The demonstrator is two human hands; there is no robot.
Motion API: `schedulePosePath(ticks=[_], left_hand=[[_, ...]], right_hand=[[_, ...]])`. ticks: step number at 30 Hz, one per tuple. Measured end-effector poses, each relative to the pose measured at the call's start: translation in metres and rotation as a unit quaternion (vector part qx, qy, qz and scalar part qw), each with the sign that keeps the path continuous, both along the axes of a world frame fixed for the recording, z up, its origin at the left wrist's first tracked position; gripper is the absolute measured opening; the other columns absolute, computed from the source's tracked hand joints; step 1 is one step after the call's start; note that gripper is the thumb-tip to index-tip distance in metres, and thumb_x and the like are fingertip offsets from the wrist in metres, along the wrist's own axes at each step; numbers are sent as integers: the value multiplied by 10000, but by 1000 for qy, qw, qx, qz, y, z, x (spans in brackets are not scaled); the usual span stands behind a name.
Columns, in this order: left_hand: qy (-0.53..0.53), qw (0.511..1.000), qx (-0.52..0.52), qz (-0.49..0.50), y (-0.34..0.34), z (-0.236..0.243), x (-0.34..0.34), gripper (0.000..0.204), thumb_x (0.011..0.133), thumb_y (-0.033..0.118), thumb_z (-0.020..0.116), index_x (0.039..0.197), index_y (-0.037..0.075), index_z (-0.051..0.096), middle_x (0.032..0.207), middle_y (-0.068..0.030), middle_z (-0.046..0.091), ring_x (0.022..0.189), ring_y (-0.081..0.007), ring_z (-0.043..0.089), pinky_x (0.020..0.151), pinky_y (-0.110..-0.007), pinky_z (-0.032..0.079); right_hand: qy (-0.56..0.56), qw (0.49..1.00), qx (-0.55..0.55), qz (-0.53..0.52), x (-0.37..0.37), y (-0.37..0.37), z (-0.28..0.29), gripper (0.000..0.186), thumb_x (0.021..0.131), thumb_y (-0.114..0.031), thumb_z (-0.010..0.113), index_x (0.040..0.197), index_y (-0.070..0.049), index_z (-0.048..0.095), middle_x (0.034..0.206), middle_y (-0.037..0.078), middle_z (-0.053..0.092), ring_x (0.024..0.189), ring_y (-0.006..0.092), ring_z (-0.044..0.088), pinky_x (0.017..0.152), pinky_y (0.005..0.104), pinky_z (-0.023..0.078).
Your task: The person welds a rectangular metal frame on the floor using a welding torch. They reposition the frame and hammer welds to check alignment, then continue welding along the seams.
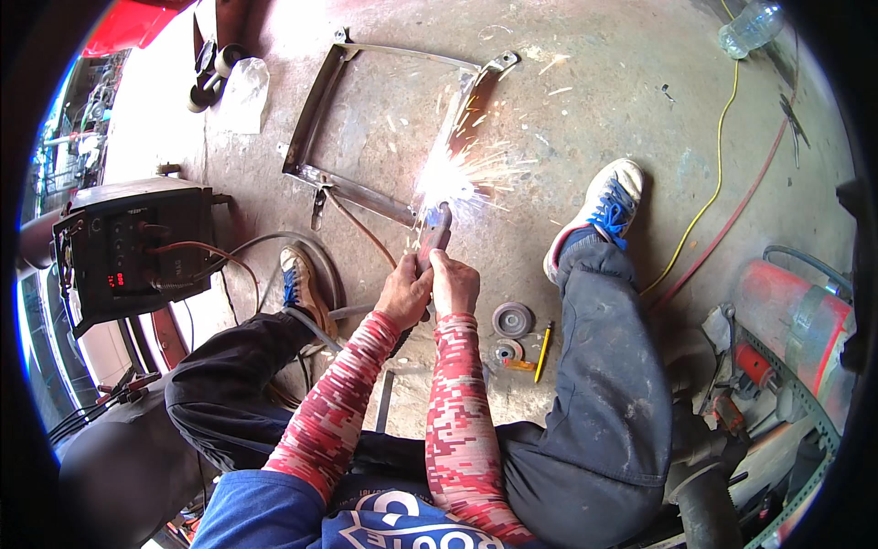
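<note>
Two bare hands, fingers curled snugly with no gap to spare, grip the handle of a red-and-dark welding torch (433,245) at the near right corner of a rectangular metal frame (315,108) lying flat on a concrete floor (585,101). The left hand (403,291) and right hand (456,284) sit side by side, touching or nearly so, just on the near side of the frame. At the torch's tip, a white-violet glare (448,186) hides the corner, and orange sparks (498,167) fan out to the right of the frame.

Digital-patterned red sleeves (462,393) cover both forearms. A clamp (317,209) hangs at the frame's near rail, with a brown cable (364,229) running beside it toward the hands. Nearer the wearer than the frame lie a grey disc (512,319), a smaller disc (508,350) and a yellow pencil-like stick (543,353).

A dark welding machine (137,242) with a lit red display stands left of the frame. To the frame's right, beyond a white shoe with blue laces (604,209), a yellow cord (722,151) and a red hose (752,197) cross the floor; a clear plastic bottle (750,30) lies at far right of the frame.
</note>
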State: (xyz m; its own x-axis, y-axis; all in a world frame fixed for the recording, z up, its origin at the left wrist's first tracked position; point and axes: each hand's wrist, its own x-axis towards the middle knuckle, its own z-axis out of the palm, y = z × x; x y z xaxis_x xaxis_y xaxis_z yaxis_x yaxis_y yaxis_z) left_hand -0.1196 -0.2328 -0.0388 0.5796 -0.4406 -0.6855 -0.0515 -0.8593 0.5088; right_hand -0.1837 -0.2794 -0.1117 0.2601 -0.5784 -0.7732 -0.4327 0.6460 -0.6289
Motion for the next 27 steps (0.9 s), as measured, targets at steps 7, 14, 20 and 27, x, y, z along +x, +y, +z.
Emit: schedulePosePath(ticks=[7,14,20,27], left_hand=[[21,1000,-7,15,-3,7,-1,554,944,435,537,1161,-74,529,1023,-285,637,973,-360,636,838,-408,481],[5,1000,-2,-4,-3,8,-1,555,953,447,524,1145,-74,525,1036,-311,625,1007,-410,626,845,-426,479],[-14,1000,5,-14,-2,5,-2,531,955,443,522,1104,-67,525,1021,-315,627,1018,-428,623,845,-441,476],[0,1000,-4,-3,1,2,-2,523,952,439,523,1110,-59,524,1017,-315,628,1005,-413,629,856,-438,472]], right_hand=[[0,1000,-11,9,-1,2,-3,499,860,-405,536,729,57,673,713,268,635,696,403,652,682,457,480],[-2,997,-56,61,-2,1,-2,484,880,-392,515,707,33,667,719,245,642,718,394,661,678,457,486],[-1,993,-91,74,-2,2,-5,470,890,-387,505,700,11,665,724,224,650,716,385,661,672,457,489],[13,997,-39,57,-1,3,-6,458,906,-387,486,726,-7,668,736,214,659,726,388,660,680,462,492]])
